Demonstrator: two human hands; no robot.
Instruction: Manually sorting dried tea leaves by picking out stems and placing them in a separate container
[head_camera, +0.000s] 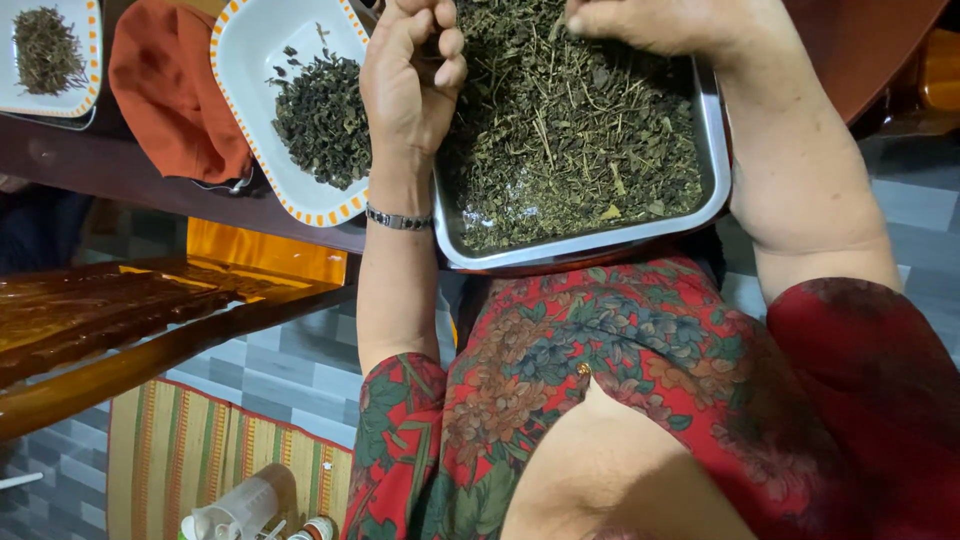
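While the tray sat against her lap, left hand pinched leaves, right hand curled closed, grip unclear.

We wear a short-sleeved red blouse printed with green and tan flowers, and a thin metal bracelet on our left wrist.

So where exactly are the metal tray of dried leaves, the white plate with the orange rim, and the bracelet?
metal tray (712, 150): head view, on its bare right-hand wall.
white plate (240, 60): head view, on the bare white part left of its leaf pile.
bracelet (398, 219): head view, on the band across the left wrist.
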